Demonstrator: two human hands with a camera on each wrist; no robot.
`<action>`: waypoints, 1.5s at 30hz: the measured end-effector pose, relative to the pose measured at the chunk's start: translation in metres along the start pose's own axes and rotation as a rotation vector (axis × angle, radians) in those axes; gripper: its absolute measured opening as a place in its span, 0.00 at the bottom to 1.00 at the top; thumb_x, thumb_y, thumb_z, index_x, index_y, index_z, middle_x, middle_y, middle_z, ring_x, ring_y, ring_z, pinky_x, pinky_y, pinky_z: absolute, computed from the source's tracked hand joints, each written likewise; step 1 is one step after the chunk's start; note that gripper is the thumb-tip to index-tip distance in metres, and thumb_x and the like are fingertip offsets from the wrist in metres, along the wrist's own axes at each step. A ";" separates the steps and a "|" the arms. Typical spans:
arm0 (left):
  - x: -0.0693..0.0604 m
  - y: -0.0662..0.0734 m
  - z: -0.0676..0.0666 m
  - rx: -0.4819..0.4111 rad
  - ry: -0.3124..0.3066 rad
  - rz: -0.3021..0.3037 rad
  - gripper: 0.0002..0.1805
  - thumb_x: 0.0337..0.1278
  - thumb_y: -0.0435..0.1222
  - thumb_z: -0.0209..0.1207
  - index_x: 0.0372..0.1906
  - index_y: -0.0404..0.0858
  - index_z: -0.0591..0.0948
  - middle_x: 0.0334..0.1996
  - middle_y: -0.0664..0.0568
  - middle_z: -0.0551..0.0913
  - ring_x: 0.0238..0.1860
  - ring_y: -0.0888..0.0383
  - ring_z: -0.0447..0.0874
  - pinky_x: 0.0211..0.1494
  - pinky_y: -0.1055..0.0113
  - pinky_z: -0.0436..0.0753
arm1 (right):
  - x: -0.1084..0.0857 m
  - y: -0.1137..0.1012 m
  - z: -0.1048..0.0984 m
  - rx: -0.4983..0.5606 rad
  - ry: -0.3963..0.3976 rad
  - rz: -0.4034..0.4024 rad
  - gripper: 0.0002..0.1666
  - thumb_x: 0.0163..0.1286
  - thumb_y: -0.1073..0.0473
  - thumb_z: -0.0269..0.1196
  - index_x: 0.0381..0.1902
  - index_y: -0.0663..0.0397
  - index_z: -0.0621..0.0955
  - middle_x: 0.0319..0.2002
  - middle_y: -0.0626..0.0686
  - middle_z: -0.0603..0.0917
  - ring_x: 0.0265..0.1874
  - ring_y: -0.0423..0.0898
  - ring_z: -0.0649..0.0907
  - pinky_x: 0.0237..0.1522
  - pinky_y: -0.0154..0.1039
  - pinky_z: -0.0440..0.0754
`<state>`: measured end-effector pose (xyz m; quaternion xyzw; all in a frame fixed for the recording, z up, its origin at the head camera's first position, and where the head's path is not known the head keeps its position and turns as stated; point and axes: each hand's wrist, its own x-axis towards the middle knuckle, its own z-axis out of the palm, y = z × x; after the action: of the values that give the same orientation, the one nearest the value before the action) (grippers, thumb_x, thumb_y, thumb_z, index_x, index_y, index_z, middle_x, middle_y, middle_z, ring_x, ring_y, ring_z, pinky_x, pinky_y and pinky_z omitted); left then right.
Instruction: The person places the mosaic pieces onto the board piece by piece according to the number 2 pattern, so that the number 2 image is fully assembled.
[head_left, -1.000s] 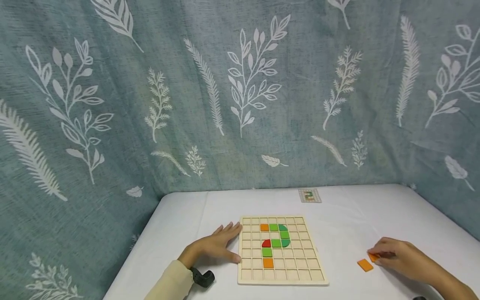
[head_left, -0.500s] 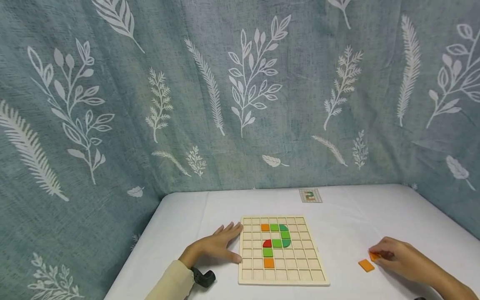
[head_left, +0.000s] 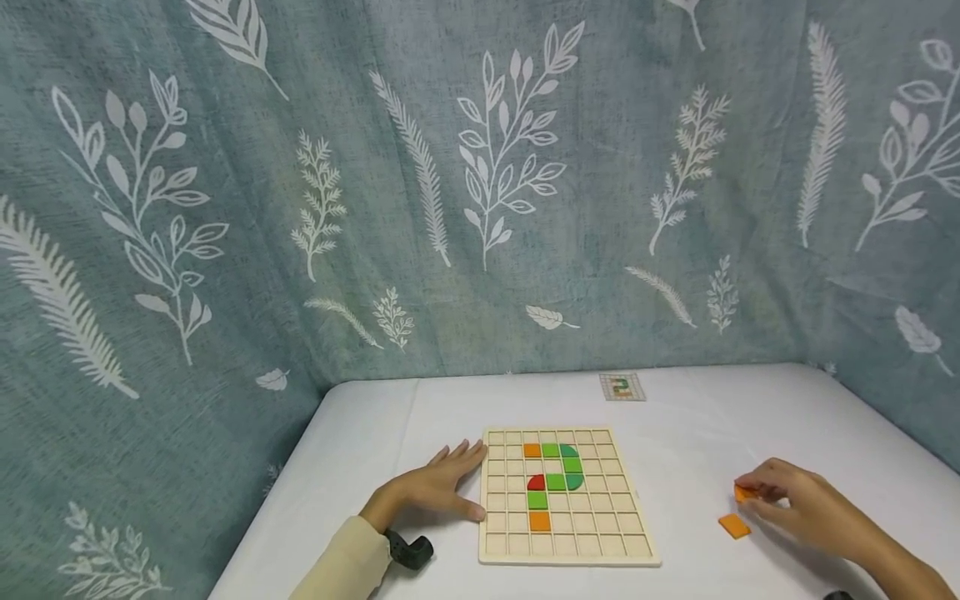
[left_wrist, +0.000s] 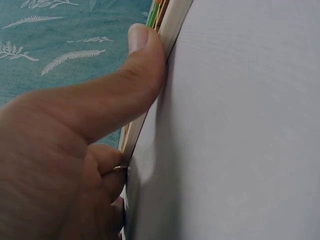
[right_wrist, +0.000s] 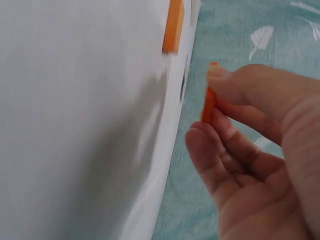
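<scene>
A wooden grid board (head_left: 600,546) lies on the white table, bearing orange and green square tiles, dark green rounded tiles and a red rounded tile (head_left: 536,482). Along its left edge rests my left hand (head_left: 435,490), fingers spread; the left wrist view shows the thumb (left_wrist: 142,65) against the board's rim. Off to the right of the board, my right hand (head_left: 798,504) pinches an orange tile (right_wrist: 208,107) between thumb and fingers, raised off the table in the right wrist view. Another orange square tile (head_left: 734,526) lies on the table just left of that hand.
A small card (head_left: 622,387) printed with a coloured grid pattern lies near the table's back edge. Behind the table (head_left: 450,400) hangs a blue-green curtain (head_left: 450,317) with white leaf prints. A black wrist strap (head_left: 410,552) is on my left wrist.
My right hand has lifted slightly, with the orange tile pinched in it. The left hand keeps its place at the board's edge. The head view has shifted a little.
</scene>
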<state>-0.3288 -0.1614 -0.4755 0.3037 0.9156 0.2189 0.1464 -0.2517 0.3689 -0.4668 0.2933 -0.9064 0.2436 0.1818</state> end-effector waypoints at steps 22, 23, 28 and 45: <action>-0.001 0.007 -0.003 -0.017 0.019 -0.012 0.61 0.50 0.58 0.70 0.80 0.38 0.49 0.82 0.46 0.44 0.82 0.47 0.36 0.83 0.45 0.37 | 0.055 -0.072 0.014 0.036 -0.043 -0.073 0.10 0.62 0.61 0.72 0.42 0.52 0.86 0.37 0.39 0.82 0.33 0.26 0.77 0.28 0.31 0.81; -0.001 0.007 -0.002 -0.019 0.019 -0.012 0.61 0.50 0.58 0.70 0.80 0.38 0.49 0.82 0.46 0.44 0.82 0.47 0.36 0.83 0.45 0.37 | 0.057 -0.074 0.014 0.044 -0.039 -0.091 0.11 0.61 0.62 0.72 0.42 0.52 0.86 0.37 0.39 0.82 0.33 0.26 0.77 0.28 0.31 0.81; 0.000 0.007 -0.002 -0.028 0.017 -0.007 0.61 0.50 0.58 0.70 0.80 0.37 0.49 0.82 0.46 0.44 0.82 0.47 0.36 0.82 0.45 0.36 | 0.069 -0.086 0.018 0.067 -0.035 -0.141 0.11 0.61 0.62 0.72 0.43 0.51 0.86 0.37 0.40 0.82 0.34 0.28 0.78 0.28 0.29 0.79; -0.002 0.007 -0.004 -0.018 0.005 0.003 0.61 0.52 0.59 0.68 0.80 0.37 0.47 0.82 0.46 0.44 0.82 0.47 0.35 0.82 0.44 0.36 | 0.106 -0.123 0.044 0.167 -0.176 -0.125 0.11 0.65 0.62 0.69 0.45 0.48 0.85 0.38 0.42 0.81 0.35 0.30 0.78 0.32 0.34 0.83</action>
<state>-0.3252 -0.1584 -0.4684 0.3033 0.9136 0.2280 0.1465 -0.2642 0.2110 -0.4111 0.3837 -0.8753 0.2797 0.0913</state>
